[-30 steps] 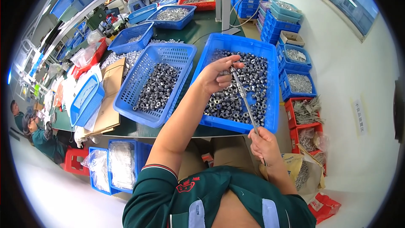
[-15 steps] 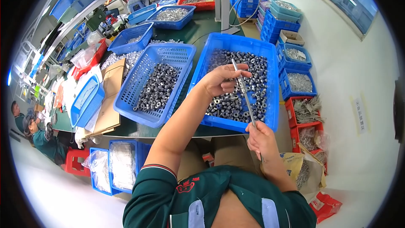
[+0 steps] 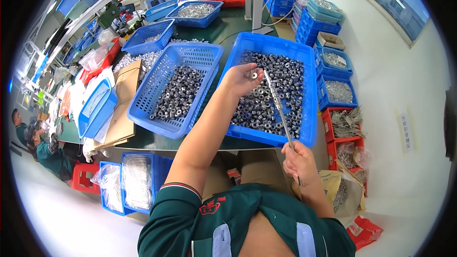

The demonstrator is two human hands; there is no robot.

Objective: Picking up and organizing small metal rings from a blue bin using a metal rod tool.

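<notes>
My right hand (image 3: 301, 163) is closed around the lower part of a thin metal rod (image 3: 286, 127), which slants up and to the left over the blue bin (image 3: 310, 109). Several shiny metal rings (image 3: 275, 99) sit on the rod's upper half. Just left of the rod's tip, my left hand (image 3: 242, 82) pinches a small ring-shaped metal part (image 3: 254, 75) with its hole showing. Under both lies a heap of small dark and silver rings (image 3: 278, 69) spread in the bin.
A perforated blue basket (image 3: 138, 109) with similar rings stands to the left. Beyond it are flat cardboard (image 3: 124, 114) and more blue baskets. Stacked blue and red crates (image 3: 328, 128) line the right wall. Two people sit at the far left.
My left hand has come off the rod and shifted up and left, with a ring now visible in its fingers. My right hand still holds the rod in nearly the same place.
</notes>
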